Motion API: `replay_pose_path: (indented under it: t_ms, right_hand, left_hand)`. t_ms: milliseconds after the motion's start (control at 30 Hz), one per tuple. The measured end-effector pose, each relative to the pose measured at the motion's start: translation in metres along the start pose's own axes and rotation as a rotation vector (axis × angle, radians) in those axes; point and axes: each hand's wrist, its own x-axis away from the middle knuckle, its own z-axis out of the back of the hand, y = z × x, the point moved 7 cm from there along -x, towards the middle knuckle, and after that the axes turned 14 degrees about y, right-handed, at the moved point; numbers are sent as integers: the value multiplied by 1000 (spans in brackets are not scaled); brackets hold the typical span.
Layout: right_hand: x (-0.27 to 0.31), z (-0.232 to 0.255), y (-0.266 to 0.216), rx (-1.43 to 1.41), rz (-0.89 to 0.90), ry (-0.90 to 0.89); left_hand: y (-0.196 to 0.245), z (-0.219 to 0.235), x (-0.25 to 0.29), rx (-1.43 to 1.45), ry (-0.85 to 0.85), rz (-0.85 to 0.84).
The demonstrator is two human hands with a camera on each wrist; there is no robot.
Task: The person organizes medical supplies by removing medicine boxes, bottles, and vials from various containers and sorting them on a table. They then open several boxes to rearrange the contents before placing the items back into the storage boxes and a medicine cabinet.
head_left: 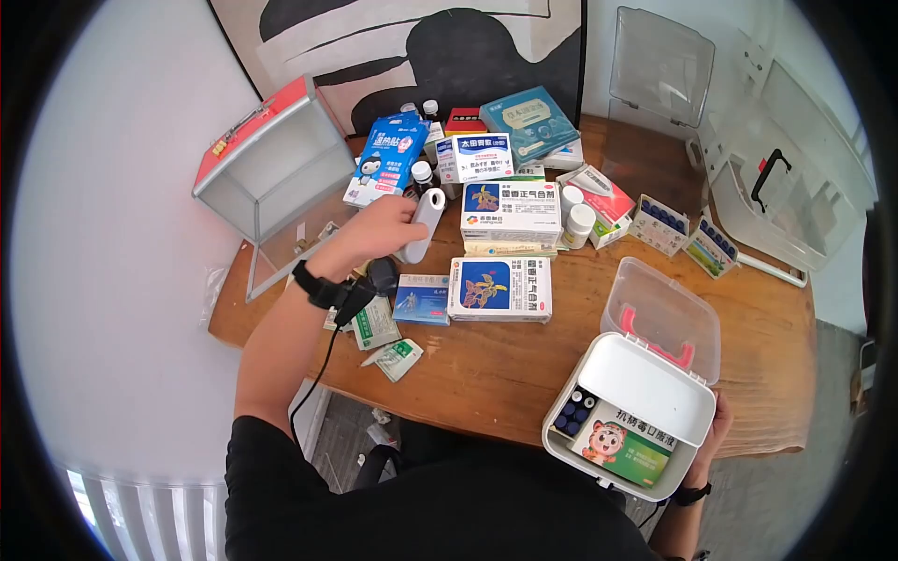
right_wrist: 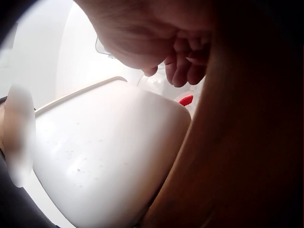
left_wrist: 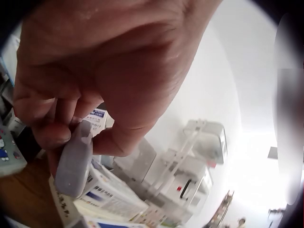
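Note:
In the head view, my left hand [head_left: 379, 229] pinches a smooth white handheld device [head_left: 425, 226] above the table, beside a brown bottle [head_left: 423, 176] and a white medicine box [head_left: 511, 209]. The left wrist view shows the fingers and thumb of that hand [left_wrist: 107, 66] around the upper end of the device [left_wrist: 75, 166]. My right hand [head_left: 717, 432] is at the right side of an open white case [head_left: 557, 423], its fingers loosely curled near the case wall [right_wrist: 109, 152] in the right wrist view [right_wrist: 156, 40]. Inside the case lie a green tiger-print box [head_left: 629, 447] and dark-capped vials [head_left: 574, 411].
Medicine boxes, including a teal one [head_left: 530, 124] and a blue one [head_left: 386, 159], crowd the middle of the wooden table [head_left: 440, 379]. A red-topped clear case [head_left: 281, 178] stands left, a clear case [head_left: 781, 210] back right. Small packets [head_left: 397, 358] lie near the front edge.

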Motion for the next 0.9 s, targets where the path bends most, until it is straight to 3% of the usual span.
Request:
replay_pose_path:
  t_ms: [33, 67, 333, 400, 533, 600, 733, 800, 900]
  right_hand:
    - [0, 0, 0, -5, -5, 2]
    - [0, 0, -1, 0, -3, 0]
    - [1, 1, -3, 20, -3, 38]
    - [1, 0, -3, -12, -42, -14]
    - [0, 4, -4, 57, -8, -17]
    - [1, 6, 0, 35, -3, 1]
    - [3, 8, 0, 20, -47, 30]
    - [4, 12, 6, 39, -48, 34]
    - [4, 12, 5, 51, -15, 33]
  left_hand:
    - [17, 4, 20, 231, -57, 85]
    - [22, 8, 29, 225, -58, 86]
    - [91, -3, 76, 574, -363, -84]
    - [118, -14, 78, 564, -357, -157]
    - [185, -65, 91, 520, -580, -263]
    - [222, -91, 100, 252, -614, -484]
    - [258, -142, 112, 131, -721, -750]
    - [265, -156, 117, 173, -722, -807]
    - [272, -160, 129, -73, -562, -980]
